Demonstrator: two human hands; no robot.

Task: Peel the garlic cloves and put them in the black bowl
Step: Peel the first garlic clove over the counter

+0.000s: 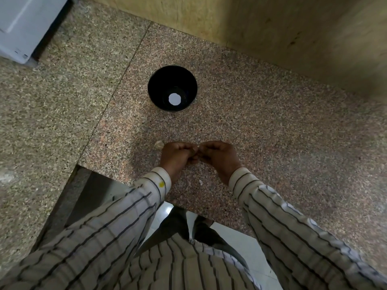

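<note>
Striped sleeves (129,208) reach in over the near bench (272,143) edge. Small pale peel scrap (200,181) lies on the bench between the wrists.

Left hand (178,155) and right hand (219,155): fingers curled, fingertips meeting. Both pinch a garlic clove (197,148) between them, mostly hidden, only a whitish sliver shows. Crumpled pale lump (159,144) just beside the left hand; cannot tell if clove or skin.

Black bowl (159,84) upright, well beyond the hands, white round patch at its bottom. Wall (251,21) behind; white box (21,24) far left.
</note>
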